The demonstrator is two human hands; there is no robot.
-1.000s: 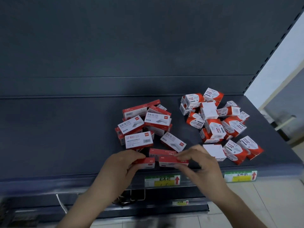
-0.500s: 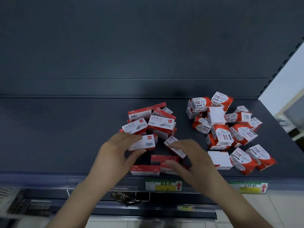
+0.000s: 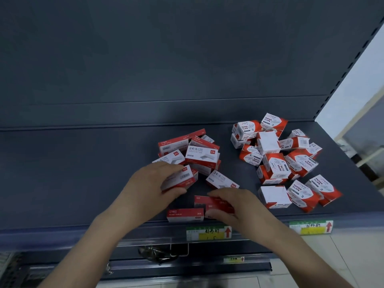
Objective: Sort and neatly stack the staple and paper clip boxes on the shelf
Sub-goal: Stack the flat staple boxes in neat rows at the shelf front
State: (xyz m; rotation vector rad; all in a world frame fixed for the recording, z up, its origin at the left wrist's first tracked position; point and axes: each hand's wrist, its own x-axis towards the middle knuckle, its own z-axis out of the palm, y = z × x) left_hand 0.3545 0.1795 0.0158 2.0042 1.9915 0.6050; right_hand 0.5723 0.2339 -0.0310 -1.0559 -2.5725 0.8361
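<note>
Staple boxes in a loose red-and-white heap at mid-shelf, several leaning on one another; landmark for all positions below. Shelf dark, flat, its front lip close under the nearest boxes.

Paper clip boxes, right of the heap and apart from it by a strip of bare shelf: squarer cartons, tumbled at all angles, none stacked. Risk: a carton nudged across the gap and mixed back into the staples.

Left hand, at the near-left edge of the heap: fingers and thumb pinching one staple box by its long sides, tilted, touching the boxes behind. Risk: neighbours dragged or toppled as it comes away, since they appear to lean on it.

Right hand, in front of the heap near the lip: fingers curved down over two overlapping red boxes; pressing or gripping, cannot tell. Risk: skewed overlap carried into the stack, giving a crooked base.

Single staple box, in front of the heap, lying flat at the shelf's front edge, just left of the right hand and free of both hands. Risk: knocked over the lip by either wrist.

Price labels on the lip below; no hazard.
</note>
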